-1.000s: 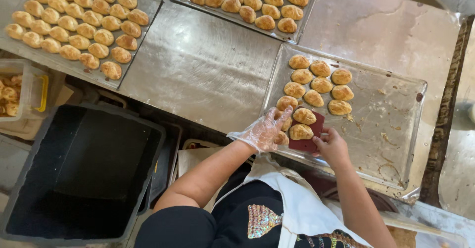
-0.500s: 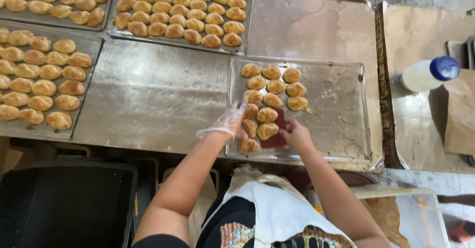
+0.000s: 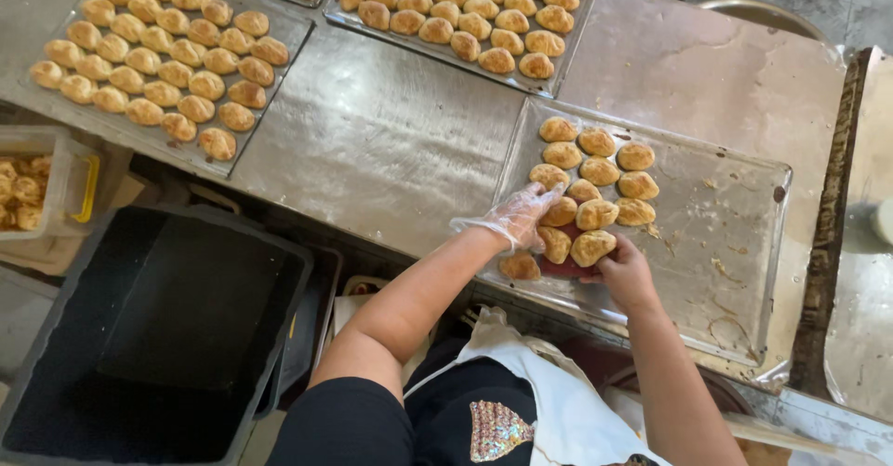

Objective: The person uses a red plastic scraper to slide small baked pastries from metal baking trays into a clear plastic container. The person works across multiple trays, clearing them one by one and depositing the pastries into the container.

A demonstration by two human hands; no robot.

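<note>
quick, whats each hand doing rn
Left hand: in a clear glove, fingers spread, resting on the pastries.
Right hand: bare, at the pastry nearest the tray edge; grip cannot be told.

Four baking trays (image 3: 744, 243); nearest holds eleven pastries (image 3: 595, 213); two hands (image 3: 625, 275).

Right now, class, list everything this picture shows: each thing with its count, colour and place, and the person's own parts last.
near tray: one, silver metal, front right of the table.
pastries on near tray: about a dozen, golden brown, clustered at its left end.
left tray: one, silver, full of golden pastries, far left.
far tray: one, silver, full of pastries, top middle.
steel table: one, grey, under the trays.
black bin: one, lower left, below the table edge.
clear tub: one, holds pastries, left edge.
apron: one, white, on the person.
left hand: clear plastic glove, on the pastries.
right hand: bare, touching the nearest pastry.
</note>
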